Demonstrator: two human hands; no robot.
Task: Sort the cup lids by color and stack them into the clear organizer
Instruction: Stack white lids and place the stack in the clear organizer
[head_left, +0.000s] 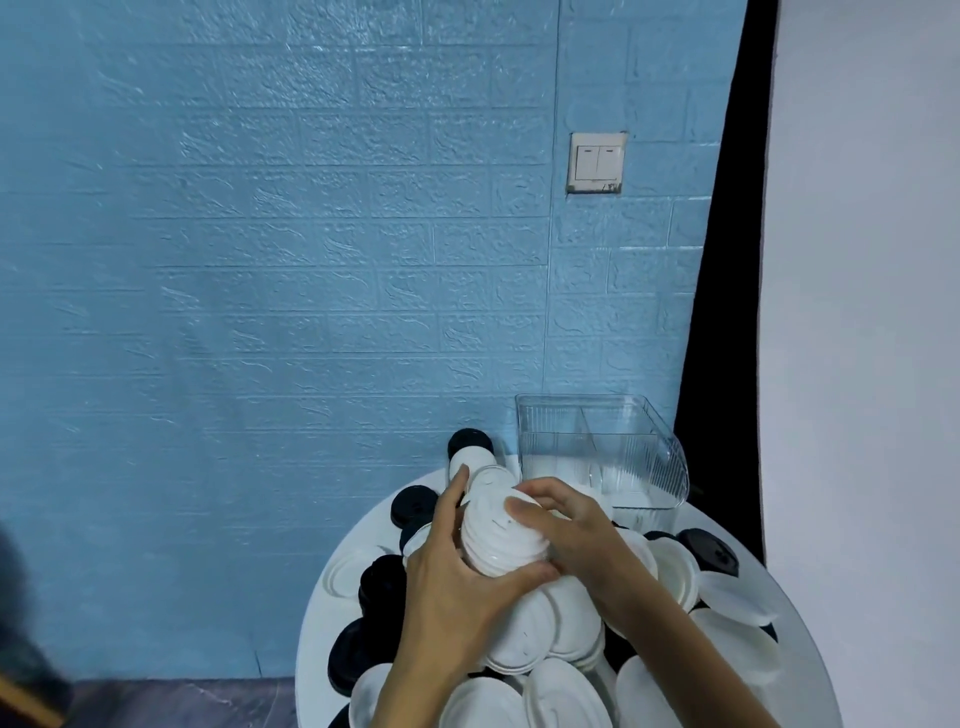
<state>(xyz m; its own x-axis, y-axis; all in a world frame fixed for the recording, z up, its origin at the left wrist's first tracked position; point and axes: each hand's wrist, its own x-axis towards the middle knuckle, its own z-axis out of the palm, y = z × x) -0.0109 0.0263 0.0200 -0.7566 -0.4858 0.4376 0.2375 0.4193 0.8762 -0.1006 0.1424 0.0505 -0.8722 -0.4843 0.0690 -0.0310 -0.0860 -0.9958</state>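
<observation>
Head view | table's near edge cut off, organizer's contents hard to make out (clear walls) | left hand and right hand curl round a stack of white lids, thumb beneath, fingers on top | clear organizer just beyond | round white table strewn with black lids; blue brick wall.

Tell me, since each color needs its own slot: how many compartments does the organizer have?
2 in the organizer: the left compartment and the right compartment, split by one divider. Glare may hide more.
</observation>
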